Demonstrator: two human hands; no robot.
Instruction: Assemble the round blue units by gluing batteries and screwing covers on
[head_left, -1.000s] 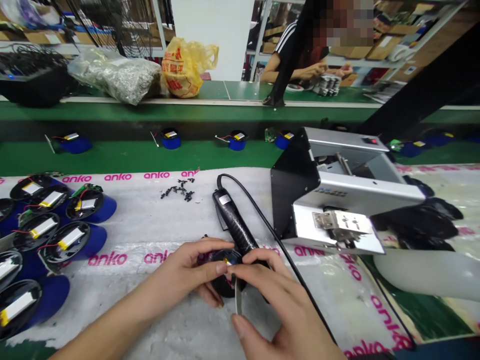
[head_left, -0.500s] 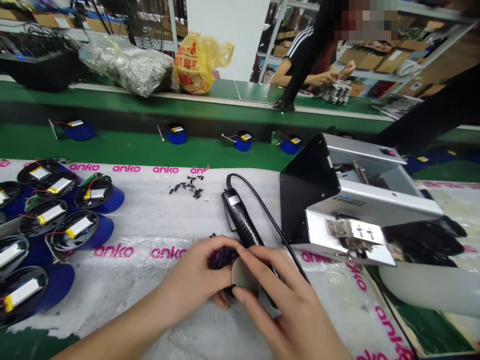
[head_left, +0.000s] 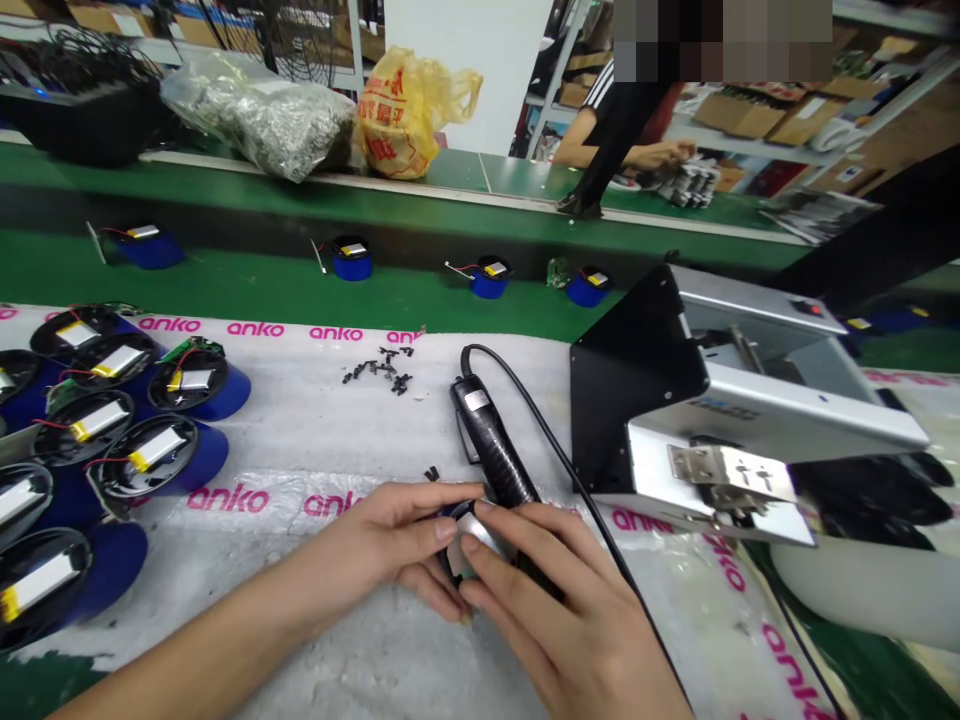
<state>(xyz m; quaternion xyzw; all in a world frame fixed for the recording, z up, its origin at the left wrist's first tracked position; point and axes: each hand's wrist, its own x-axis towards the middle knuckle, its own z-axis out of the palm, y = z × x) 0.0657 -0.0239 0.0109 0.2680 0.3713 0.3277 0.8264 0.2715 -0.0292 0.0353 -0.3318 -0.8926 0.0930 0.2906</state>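
Note:
Low in the middle, my left hand (head_left: 394, 540) curls around a dark round part, its thumb along the upper edge. A silvery disc (head_left: 474, 527) sits over or inside that part's rim, and my right hand (head_left: 577, 600) presses fingertips on it. Fingers of both hands cover much of the two pieces, so the seating of the disc cannot be made out. Just behind my right hand lies a black corded electric screwdriver (head_left: 495, 440). Small black parts (head_left: 379, 370) are scattered farther back on the white sheet.
Blue round housings with batteries (head_left: 202, 385) cluster at left; several more (head_left: 352, 262) stand along the green belt (head_left: 285, 290). A silver-and-black machine (head_left: 750, 420) is at right. Beyond are a yellow bag (head_left: 401, 115), a clear bag (head_left: 262, 115) and a co-worker's arm (head_left: 652, 155).
The silvery disc, earlier tilted beside the dark part, now lies over its opening. My left thumb has moved up onto the edge. The whole view has shifted slightly.

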